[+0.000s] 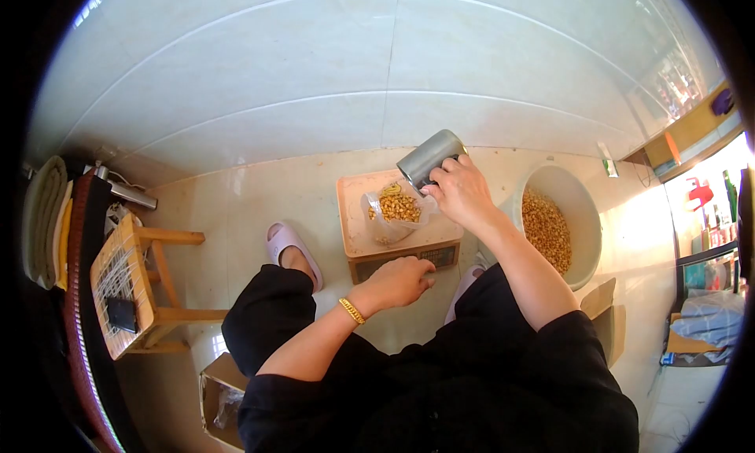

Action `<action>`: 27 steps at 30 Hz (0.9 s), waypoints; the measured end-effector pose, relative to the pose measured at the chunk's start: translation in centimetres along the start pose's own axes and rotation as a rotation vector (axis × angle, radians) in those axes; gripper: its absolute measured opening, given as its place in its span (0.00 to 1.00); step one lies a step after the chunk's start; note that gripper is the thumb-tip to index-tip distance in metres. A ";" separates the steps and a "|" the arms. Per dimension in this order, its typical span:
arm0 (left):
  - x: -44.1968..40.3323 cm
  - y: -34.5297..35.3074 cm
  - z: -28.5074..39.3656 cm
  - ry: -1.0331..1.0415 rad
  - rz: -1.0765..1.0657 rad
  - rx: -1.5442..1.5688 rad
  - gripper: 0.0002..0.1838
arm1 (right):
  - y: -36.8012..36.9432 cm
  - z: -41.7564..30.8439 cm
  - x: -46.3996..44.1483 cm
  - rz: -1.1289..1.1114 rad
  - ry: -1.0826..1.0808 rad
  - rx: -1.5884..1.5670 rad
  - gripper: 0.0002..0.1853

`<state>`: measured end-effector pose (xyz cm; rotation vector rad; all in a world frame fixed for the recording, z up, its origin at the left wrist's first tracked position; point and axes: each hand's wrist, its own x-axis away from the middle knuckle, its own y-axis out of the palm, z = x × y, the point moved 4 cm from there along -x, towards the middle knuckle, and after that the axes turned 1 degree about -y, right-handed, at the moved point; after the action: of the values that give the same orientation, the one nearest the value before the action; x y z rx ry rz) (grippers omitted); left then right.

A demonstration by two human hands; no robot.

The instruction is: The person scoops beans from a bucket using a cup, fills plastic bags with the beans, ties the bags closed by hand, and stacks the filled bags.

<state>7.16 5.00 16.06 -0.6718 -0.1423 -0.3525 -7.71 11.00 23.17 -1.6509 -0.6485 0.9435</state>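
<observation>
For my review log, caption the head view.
Right hand holds a tilted grey cup near a bag of golden pieces on a scale.

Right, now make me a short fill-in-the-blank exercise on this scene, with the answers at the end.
1. The metal cup is gripped by the person's ______ hand.
2. A gold bracelet circles the person's ______ wrist.
3. The clear plastic with golden pieces in it rests on top of the weighing ______.
4. The trousers on both legs are ______ in colour.

Missing words: right; left; scale; black.
</observation>
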 end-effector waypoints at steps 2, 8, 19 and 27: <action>0.0 0.0 0.0 0.000 0.001 -0.002 0.16 | 0.1 0.0 0.0 -0.022 0.005 0.009 0.10; 0.1 0.0 0.1 -0.016 -0.015 -0.019 0.16 | 0.1 -0.4 0.3 0.042 -0.023 -0.006 0.09; 0.0 0.2 -0.2 0.014 -0.001 -0.020 0.16 | 0.2 -0.1 0.0 -0.017 0.027 -0.021 0.11; -0.1 0.3 -0.3 0.022 -0.004 -0.024 0.16 | 0.0 -0.3 0.1 -0.012 0.020 -0.015 0.11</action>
<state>7.20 5.11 15.65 -0.6917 -0.1189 -0.3654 -7.42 10.93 23.23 -1.6659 -0.6529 0.9139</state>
